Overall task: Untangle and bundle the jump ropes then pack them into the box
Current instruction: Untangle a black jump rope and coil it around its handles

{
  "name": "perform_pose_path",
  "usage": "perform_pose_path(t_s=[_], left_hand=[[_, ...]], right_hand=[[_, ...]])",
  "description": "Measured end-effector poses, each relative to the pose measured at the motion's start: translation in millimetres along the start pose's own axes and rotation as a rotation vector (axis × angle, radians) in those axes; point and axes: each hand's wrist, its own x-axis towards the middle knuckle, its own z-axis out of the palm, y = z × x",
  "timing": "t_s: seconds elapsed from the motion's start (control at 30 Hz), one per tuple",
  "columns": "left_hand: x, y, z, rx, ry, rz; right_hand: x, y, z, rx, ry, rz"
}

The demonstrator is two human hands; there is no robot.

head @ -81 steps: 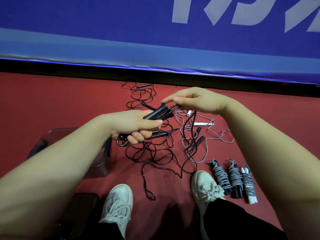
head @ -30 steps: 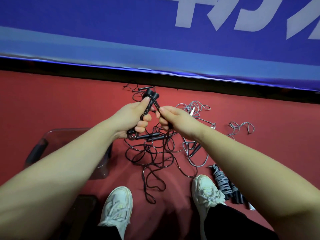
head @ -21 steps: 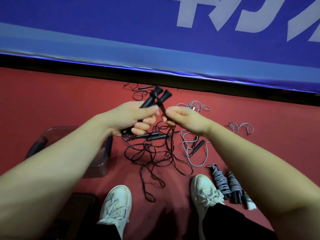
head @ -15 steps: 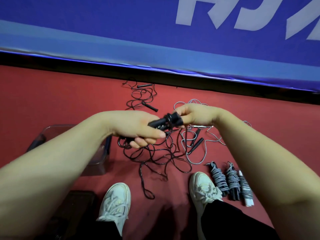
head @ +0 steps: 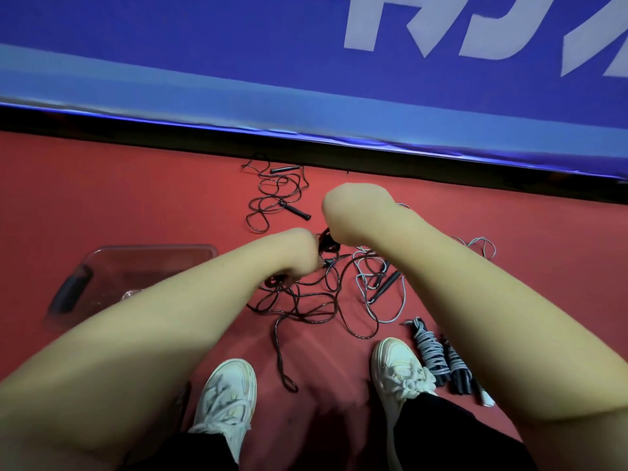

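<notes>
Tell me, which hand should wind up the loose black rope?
Right, probably. The left hand grips the black rope by its handles, cord trailing to the floor; the right hand sits above them, seemingly free.

Left hand (head: 295, 253) around black handles (head: 328, 243)

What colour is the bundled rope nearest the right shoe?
Grey bundled rope, best seen in the head view.

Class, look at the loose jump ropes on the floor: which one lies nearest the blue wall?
The lone black rope, its handles close under the wall; the tangled black rope and the grey rope lie nearer the shoes.
</notes>
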Motion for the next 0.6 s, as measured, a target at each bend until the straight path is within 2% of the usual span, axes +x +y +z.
perform_pose_path(t_s=[0.17, 0.3, 0.43, 0.5, 0.6], left_hand=[[7, -16, -10, -0.36, 0.105, -0.051], [7, -23, -14, -0.561, 0.103, -0.032], [9, -22, -17, -0.485, 0.189, -0.063], [10, -25, -21, -0.489, 0.261, -0.06], [12, -35, -28, -0.59, 0.366, -0.033]], right_hand=[[-11, -3, -5, -0.076, 0.123, 0.011], [-16, -4, -1, -0.117, 0.27, -0.041], [-16, -7, 1, -0.129, 0.332, -0.083], [-14, -5, 5, -0.025, 0.364, -0.072], [-10, 4, 11, 0.404, 0.395, -0.01]])
